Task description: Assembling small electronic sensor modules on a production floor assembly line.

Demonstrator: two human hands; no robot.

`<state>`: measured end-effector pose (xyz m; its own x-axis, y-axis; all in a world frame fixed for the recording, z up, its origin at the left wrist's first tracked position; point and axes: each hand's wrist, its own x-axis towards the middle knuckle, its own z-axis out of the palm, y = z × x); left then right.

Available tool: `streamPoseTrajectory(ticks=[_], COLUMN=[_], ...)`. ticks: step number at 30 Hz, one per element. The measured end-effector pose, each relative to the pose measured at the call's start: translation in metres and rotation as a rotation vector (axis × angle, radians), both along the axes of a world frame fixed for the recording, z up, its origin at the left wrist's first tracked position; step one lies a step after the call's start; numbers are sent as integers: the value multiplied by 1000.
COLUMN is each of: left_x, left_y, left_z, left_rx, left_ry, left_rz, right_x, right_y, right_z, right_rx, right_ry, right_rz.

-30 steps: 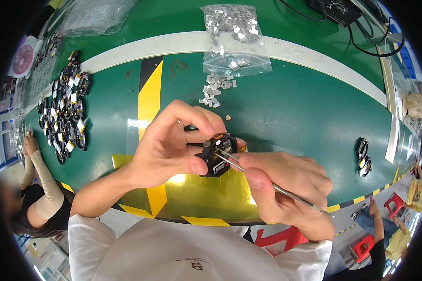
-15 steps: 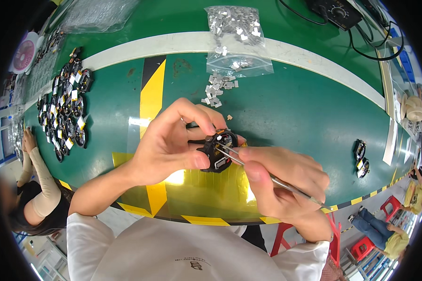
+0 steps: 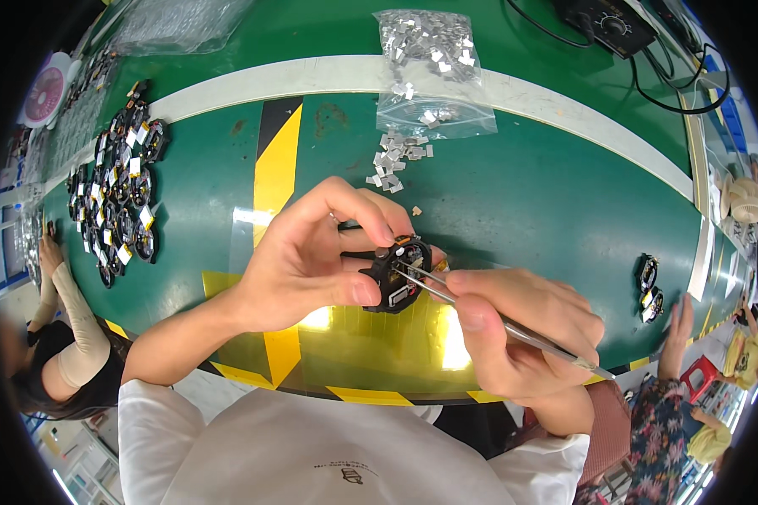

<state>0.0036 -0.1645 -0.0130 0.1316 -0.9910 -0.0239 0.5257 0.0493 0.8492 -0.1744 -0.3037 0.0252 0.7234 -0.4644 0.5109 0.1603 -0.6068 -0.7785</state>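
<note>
Well to the left of both hands, a cluster of black cases (image 3: 125,220) with white tabs lies on the green table (image 3: 564,185). The left hand (image 3: 312,261) grips a round black case (image 3: 387,278) between its thumb and fingers, over a yellow sheet (image 3: 370,345). The case sits between the hands, off the left fingertips, its open face tilted toward the right hand; its longer axis seems to run from the far side toward the body. Beyond it lie small silver pieces (image 3: 390,160). The tweezers (image 3: 541,340) slant from the case's open face back rightward; whether their tips touch anything inside is too small to tell. The right hand (image 3: 535,332) pinches them, farther from the case than the left. Farther right lie two more cases (image 3: 648,271).
</note>
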Motion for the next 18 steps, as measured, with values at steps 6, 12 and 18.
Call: streamPoseTrajectory(ticks=[6, 12, 18], left_x=[-1, -2, -1], left_y=[-1, -1, 1], left_z=[-1, -1, -2], left_rx=[-4, 10, 22], left_ry=[20, 19, 8], left_rz=[3, 14, 4], right_x=[0, 0, -1], right_y=[2, 4, 3], right_z=[0, -1, -3], right_rx=[-5, 11, -49], right_ry=[-13, 0, -18], right_rz=[-12, -33, -35])
